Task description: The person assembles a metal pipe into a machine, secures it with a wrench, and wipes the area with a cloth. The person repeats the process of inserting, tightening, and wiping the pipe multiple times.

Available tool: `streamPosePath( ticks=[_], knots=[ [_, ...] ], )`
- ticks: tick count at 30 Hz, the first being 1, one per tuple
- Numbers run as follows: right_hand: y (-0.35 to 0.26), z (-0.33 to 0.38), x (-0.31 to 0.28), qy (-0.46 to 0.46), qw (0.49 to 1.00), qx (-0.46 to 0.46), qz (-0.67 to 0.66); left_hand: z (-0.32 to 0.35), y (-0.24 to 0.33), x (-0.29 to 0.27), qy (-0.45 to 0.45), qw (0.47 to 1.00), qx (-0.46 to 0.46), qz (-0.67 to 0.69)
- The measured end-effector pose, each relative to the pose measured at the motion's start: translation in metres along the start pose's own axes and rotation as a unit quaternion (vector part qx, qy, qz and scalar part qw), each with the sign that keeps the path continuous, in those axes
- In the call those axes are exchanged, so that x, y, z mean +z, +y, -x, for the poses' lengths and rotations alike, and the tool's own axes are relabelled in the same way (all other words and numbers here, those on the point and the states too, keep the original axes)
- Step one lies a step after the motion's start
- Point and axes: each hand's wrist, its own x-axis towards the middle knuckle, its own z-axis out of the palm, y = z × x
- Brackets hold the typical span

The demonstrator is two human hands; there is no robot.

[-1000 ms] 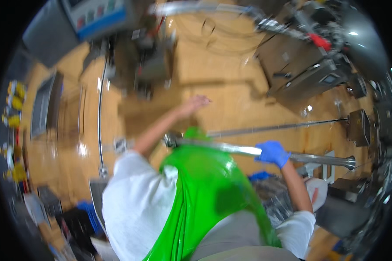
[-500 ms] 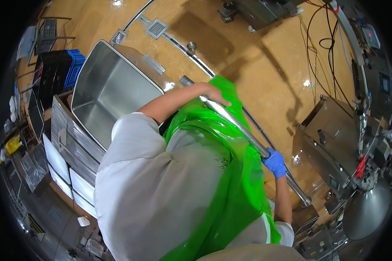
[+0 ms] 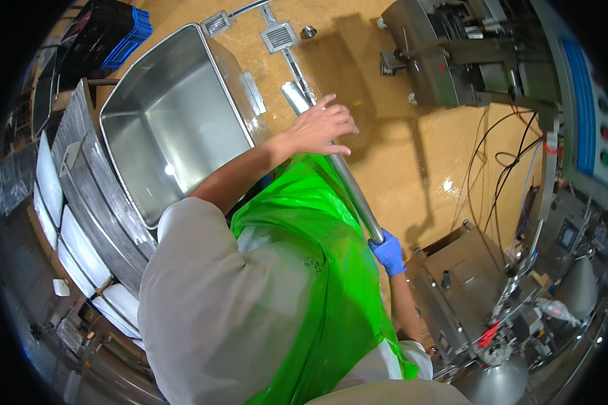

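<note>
- Looking straight down from a head camera, the view takes in a person in a white top and a bright green plastic apron (image 3: 317, 270) standing on a tan, speckled floor (image 3: 412, 155).
- Both hands hold a long, round metal pole (image 3: 348, 182). Its long axis runs diagonally, from the upper middle of the view, near a floor drain grate (image 3: 279, 37), down and to the right toward the person's waist.
- The left hand (image 3: 321, 128) is bare. It rests over the upper part of the pole with fingers spread and loosely curled; whether it fully grips cannot be told.
- The right hand (image 3: 388, 251), in a blue glove, is clenched around the lower end of the pole, close beside the apron.
- The pole's far end is a flatter, shiny piece pointing at the drain; whether it touches the floor is unclear. Part of the shaft is covered by the left hand, and the lower end disappears inside the gloved fist.
- To the left stands a large, open rectangular steel tub (image 3: 175, 128), with white trays (image 3: 74, 250) stacked in a rack further left.
- Grey machines (image 3: 466, 61), black cables (image 3: 500, 182) and a control panel (image 3: 588, 121) fill the right side, bent and blurred by the lens rim.
- Dark crates (image 3: 108, 34) at upper left are cut off by the edge.
</note>
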Motion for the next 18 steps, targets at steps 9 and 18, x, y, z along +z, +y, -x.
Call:
streamPosePath(
  ticks=[9,18],
  knots=[
    [-0.173,-0.215,-0.089,0.03,0.998,-0.054,0.017,-0.068,-0.173,-0.042,0.557,0.647,-0.326,0.406],
    [-0.425,-0.411,-0.1,-0.044,0.948,-0.311,0.051,-0.09,-0.228,-0.093,0.562,0.398,-0.212,0.694]
  ],
)
